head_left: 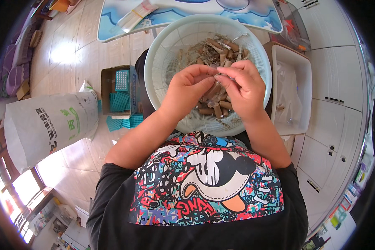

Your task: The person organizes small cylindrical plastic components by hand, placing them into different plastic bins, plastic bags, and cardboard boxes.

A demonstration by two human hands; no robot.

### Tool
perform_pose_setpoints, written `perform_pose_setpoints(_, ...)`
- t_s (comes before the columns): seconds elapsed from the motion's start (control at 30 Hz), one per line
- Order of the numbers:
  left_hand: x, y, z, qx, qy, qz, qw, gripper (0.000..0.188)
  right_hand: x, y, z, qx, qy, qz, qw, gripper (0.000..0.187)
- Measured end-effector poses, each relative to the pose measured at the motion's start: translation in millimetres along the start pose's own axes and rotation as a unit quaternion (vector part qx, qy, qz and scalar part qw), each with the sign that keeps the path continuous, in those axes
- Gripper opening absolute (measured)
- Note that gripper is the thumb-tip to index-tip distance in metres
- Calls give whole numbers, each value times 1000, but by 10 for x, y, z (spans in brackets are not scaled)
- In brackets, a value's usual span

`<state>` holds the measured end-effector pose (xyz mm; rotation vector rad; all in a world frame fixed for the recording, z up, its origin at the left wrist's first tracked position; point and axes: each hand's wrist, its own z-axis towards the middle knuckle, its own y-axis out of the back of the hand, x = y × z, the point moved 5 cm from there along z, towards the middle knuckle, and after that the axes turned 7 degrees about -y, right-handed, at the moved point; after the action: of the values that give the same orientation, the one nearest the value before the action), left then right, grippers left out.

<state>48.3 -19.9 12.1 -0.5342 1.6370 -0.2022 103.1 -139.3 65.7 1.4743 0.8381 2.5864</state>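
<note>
A wide, pale round plastic basket with mesh walls sits in front of me. Inside lie several short brown tube-like pieces, mixed with crinkled clear strips. Above this pile my left hand is closed, thumb and forefinger pinched together. Facing it, my right hand is closed in a similar pinch, and the fingertips of both nearly meet. Between and just below them shows a thin piece of clear plastic; its exact shape is hard to make out.
To the right stands a white bin with clear plastic inside. On the left, a cardboard box holds teal grid trays, near a large white sack. A blue patterned table bears a clear packet.
</note>
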Motion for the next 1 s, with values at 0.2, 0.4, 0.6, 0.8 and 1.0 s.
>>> perform_pose_setpoints(0.2, -12, -17, -68, -2, 1, 29, 1000, 19, -9, -63, 24, -7, 28, -28, 999, 13)
perform_pose_setpoints(0.4, 50, -6, -79, 25, -18, 147, 989, 18, -178, -93, 50, -4, 0, -24, 1000, 8)
perform_pose_setpoints(0.6, 45, -13, -91, 17, -16, 96, 995, 18, -563, 161, 36, -87, -251, 273, 925, 13)
perform_pose_setpoints(0.8, 13, -20, -105, 14, -13, 118, 993, 20, 29, -19, -36, 3, 17, 3, 1000, 14)
perform_pose_setpoints(1.0, -35, -59, -109, 36, -45, 218, 974, 19, -149, -71, -8, -16, 9, 13, 1000, 6)
